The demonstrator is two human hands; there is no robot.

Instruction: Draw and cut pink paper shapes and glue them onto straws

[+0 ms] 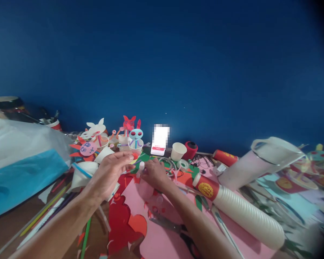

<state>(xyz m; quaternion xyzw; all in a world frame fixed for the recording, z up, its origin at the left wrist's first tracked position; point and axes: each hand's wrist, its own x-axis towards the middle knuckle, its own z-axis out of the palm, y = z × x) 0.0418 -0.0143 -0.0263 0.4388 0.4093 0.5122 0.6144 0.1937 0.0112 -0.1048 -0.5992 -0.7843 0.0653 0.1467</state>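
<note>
Poking from left grip point(108, 172), red piece point(135, 155)

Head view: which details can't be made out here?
In the head view:
Phone screen: pixelated, glaring white.
Whether the right hand grips the bottle: the hand's back hides its fingertips.
Scissors: handles partly covered by the right forearm.
Blue-and-white bag: cut off by the left edge.

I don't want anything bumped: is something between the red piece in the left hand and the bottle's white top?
Nothing visible stands between the red piece in the left hand and the bottle's white top, beside the right hand. Green paper shows behind the gap.
</note>
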